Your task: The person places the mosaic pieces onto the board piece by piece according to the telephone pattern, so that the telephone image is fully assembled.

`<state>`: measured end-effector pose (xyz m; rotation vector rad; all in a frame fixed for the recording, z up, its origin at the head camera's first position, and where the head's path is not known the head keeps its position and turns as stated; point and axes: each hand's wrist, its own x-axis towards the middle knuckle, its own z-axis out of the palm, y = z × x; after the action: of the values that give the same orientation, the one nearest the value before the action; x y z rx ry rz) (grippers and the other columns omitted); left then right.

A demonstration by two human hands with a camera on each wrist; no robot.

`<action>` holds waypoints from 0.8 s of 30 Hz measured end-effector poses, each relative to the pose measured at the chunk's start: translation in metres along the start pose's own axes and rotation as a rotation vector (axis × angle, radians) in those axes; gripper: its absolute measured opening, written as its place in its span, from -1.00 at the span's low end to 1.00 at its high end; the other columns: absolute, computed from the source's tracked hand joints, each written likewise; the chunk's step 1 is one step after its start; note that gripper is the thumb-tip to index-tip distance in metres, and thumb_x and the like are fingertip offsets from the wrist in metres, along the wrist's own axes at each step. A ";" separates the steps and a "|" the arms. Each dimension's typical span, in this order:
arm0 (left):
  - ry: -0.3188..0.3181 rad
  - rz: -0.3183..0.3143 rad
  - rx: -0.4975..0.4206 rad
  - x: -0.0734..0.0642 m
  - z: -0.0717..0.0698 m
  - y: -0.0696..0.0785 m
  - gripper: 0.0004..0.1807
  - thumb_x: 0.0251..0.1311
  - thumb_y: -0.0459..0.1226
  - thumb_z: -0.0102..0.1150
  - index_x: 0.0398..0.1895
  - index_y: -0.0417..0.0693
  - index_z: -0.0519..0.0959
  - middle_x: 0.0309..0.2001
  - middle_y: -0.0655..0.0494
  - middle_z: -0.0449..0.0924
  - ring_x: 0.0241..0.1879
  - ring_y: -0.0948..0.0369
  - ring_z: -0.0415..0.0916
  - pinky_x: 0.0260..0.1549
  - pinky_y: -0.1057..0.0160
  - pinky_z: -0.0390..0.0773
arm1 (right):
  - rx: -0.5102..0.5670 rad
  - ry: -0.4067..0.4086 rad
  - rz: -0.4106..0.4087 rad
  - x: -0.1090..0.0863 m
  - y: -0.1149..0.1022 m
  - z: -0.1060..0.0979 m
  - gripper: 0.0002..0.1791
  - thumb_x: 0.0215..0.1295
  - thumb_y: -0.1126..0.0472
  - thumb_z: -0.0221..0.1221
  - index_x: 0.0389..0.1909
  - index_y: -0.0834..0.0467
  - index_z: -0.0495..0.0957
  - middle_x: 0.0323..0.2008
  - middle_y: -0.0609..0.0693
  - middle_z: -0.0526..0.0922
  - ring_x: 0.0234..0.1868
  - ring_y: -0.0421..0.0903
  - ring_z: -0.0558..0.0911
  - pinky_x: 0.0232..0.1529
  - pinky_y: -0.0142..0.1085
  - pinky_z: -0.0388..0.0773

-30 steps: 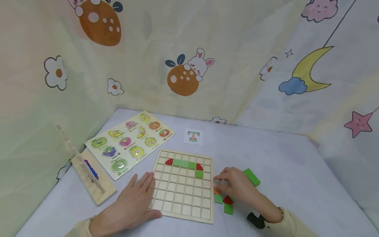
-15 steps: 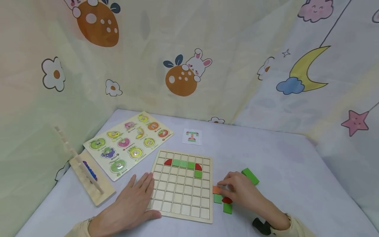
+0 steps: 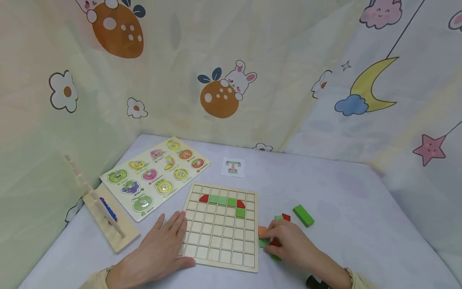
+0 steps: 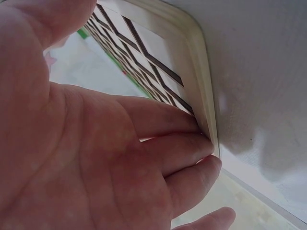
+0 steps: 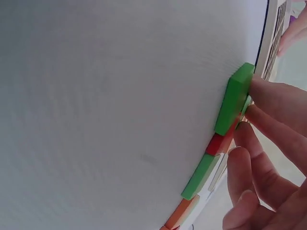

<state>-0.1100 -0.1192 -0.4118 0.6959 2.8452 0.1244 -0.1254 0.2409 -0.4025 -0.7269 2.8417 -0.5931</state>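
Note:
A wooden grid board [image 3: 216, 253] bears a row of red quarter-round tiles [image 3: 240, 204] and green square tiles [image 3: 222, 200], plus one green tile [image 3: 240, 212] below the right end. My left hand [image 3: 155, 245] rests along the board's left edge, fingers straight; in the left wrist view, the fingertips touch the board's rim [image 4: 201, 72]. Beyond the right edge, my right hand [image 3: 288, 243] pinches a green square tile [image 3: 264, 243] between thumb and fingers, low at the table. An orange tile [image 3: 262, 230] touches the index finger. A red tile [image 3: 275, 242] is partly hidden under the hand.
A pattern card [image 3: 232, 167] lies behind the board. Fruit puzzle board [image 3: 155, 176] and wooden stand with blue beads [image 3: 108, 216] are at left. Right of the board are a green block [image 3: 303, 216] and small tiles [image 3: 286, 217]. A printed cloth [image 3: 281, 80] hangs behind.
My right hand has moved down and towards me, from beside the board's edge to the green tile, uncovering red and green tiles behind it. The left hand stays put.

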 end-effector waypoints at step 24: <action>0.015 0.007 0.011 -0.001 0.001 -0.001 0.19 0.14 0.43 0.14 0.49 -0.39 0.26 0.57 -0.31 0.17 0.58 -0.18 0.12 0.50 -0.34 0.08 | 0.055 -0.020 -0.013 0.000 0.002 -0.002 -0.65 0.10 0.20 0.51 -0.04 0.11 0.79 -0.31 -0.24 0.67 -0.37 -0.40 0.43 -0.43 -0.51 0.42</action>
<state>-0.1094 -0.1199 -0.4131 0.7096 2.8605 0.1152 -0.1269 0.2429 -0.4013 -0.7389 2.7926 -0.6597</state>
